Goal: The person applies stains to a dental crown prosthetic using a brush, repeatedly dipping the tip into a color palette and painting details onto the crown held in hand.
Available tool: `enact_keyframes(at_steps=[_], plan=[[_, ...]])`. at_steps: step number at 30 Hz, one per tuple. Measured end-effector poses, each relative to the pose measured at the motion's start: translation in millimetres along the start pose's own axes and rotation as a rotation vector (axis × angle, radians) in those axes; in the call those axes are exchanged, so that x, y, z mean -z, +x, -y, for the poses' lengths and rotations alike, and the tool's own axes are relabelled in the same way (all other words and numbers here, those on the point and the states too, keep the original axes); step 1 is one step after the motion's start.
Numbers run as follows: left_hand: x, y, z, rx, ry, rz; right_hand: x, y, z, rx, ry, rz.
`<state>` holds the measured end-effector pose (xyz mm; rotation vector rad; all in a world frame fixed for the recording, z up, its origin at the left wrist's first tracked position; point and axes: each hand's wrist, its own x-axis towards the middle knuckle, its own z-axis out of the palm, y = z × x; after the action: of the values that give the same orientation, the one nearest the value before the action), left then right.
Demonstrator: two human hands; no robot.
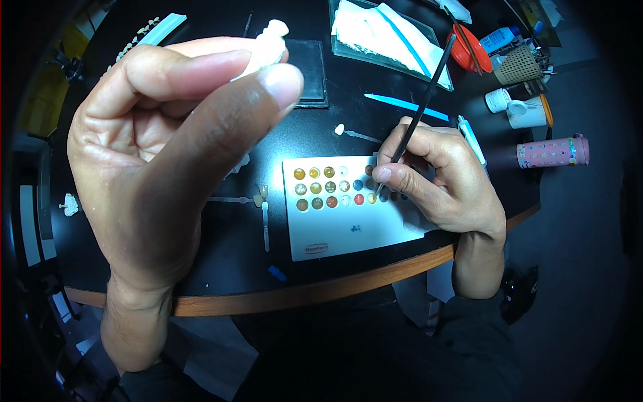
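My left hand (161,147) is raised at the left, thumb and fingers closed on a small white dental piece (273,32). My right hand (449,181) grips a thin black brush (425,100), its tip down at a yellowish well of the white paint palette (335,234), which has rows of coloured wells. Tooth shade tabs on clear sticks (265,221) lie left of the palette, and a pale tooth sample (339,129) lies above it. A small white model piece (70,204) rests at the far left.
A glass tray (333,40) with white tissue, a red bowl (469,57), a blue strip (395,104), a dark square slab (308,70), a cup (526,114) and a pink flask (546,153) surround the work area. The desk's wooden edge (248,301) runs along the front.
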<state>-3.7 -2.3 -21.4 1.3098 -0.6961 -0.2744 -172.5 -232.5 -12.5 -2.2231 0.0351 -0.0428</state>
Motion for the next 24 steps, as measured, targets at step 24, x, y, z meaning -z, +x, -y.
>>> enact_keyframes(at_steps=[24], plan=[[-18, 1, -11, -0.098, -0.07, 0.078, 0, 0, 2, 0.002, 0.002, -0.004]])
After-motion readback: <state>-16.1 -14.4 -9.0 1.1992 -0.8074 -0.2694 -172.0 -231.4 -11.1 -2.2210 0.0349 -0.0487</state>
